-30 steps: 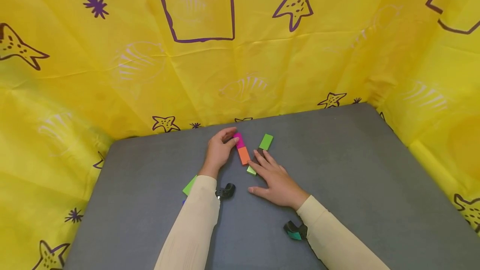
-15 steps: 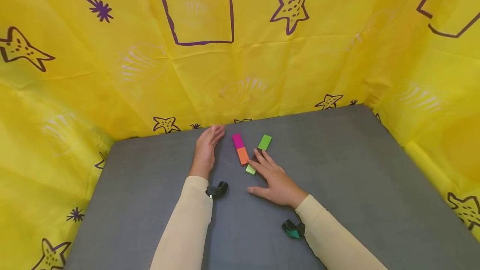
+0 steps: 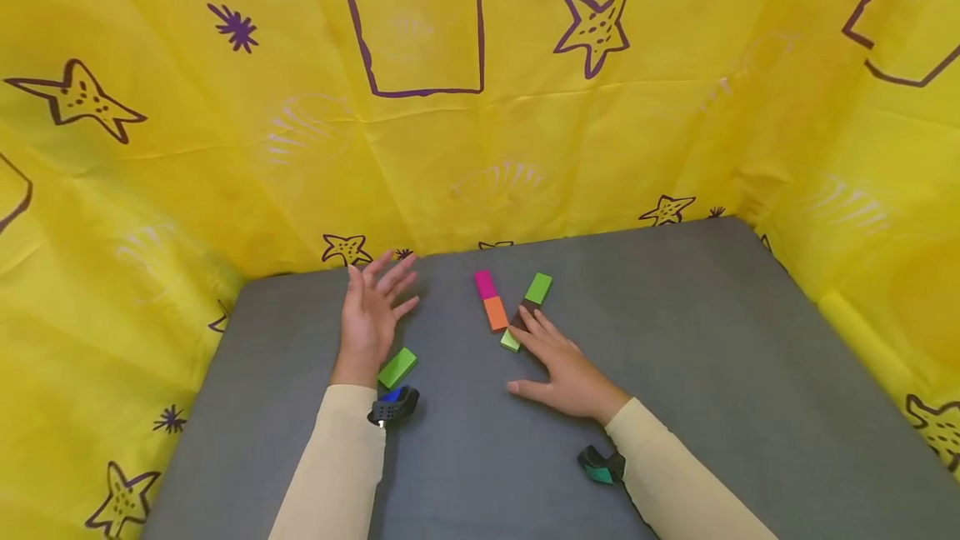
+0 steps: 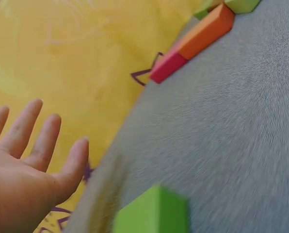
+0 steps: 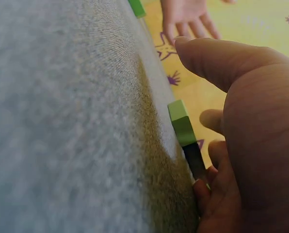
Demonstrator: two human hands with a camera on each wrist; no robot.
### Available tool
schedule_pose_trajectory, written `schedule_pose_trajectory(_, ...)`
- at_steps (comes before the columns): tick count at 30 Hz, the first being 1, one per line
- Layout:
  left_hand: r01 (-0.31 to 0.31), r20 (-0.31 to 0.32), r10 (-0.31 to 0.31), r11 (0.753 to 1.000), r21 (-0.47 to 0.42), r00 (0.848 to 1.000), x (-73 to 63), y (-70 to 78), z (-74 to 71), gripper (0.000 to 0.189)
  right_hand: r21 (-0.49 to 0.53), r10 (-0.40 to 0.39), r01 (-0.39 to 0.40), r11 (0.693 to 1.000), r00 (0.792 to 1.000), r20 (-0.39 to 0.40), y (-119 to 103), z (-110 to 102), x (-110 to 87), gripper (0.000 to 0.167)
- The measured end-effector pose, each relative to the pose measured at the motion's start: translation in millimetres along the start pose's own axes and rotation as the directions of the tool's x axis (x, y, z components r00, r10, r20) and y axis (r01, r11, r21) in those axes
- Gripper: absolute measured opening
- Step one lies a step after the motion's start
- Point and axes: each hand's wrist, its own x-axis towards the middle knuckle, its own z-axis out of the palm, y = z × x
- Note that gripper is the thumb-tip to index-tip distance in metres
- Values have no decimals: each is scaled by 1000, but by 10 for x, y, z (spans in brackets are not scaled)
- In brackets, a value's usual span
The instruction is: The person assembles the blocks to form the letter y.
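Observation:
Palm turned up and fingers spread, my left hand [image 3: 371, 319] holds nothing, at the left near the back edge. Close by its wrist lies a green block [image 3: 398, 367], with a blue block [image 3: 392, 396] partly hidden by the wrist camera. My right hand [image 3: 561, 367] rests its fingertips on a row made of a green block [image 3: 538, 287], a dark brown block [image 3: 528, 307] and a light green block [image 3: 510, 341]. Beside that row, a pink block [image 3: 485, 283] and an orange block [image 3: 495, 314] form a second line; the two lines converge toward the person.
The blocks lie on a grey table [image 3: 675, 340]. A yellow cloth [image 3: 450, 148] with drawn starfish and fish hangs behind it and at both sides. Each wrist carries a small black camera.
My left hand has left the pink block, moved left and turned palm up with fingers spread. The green block near its wrist has come back into sight. The right hand stays on its row.

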Motion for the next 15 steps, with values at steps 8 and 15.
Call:
schedule_pose_trajectory(8, -68, 64, 69, 997, -24, 996, -321, 274, -143, 89, 11, -8, 7, 1000, 1000, 26, 9, -15, -84, 91)
schedule_pose_trajectory(15, -91, 57, 90, 995, 29, 994, -635, 290, -277, 90, 19, -25, 25, 1000, 1000, 9, 31, -34, -86, 90)
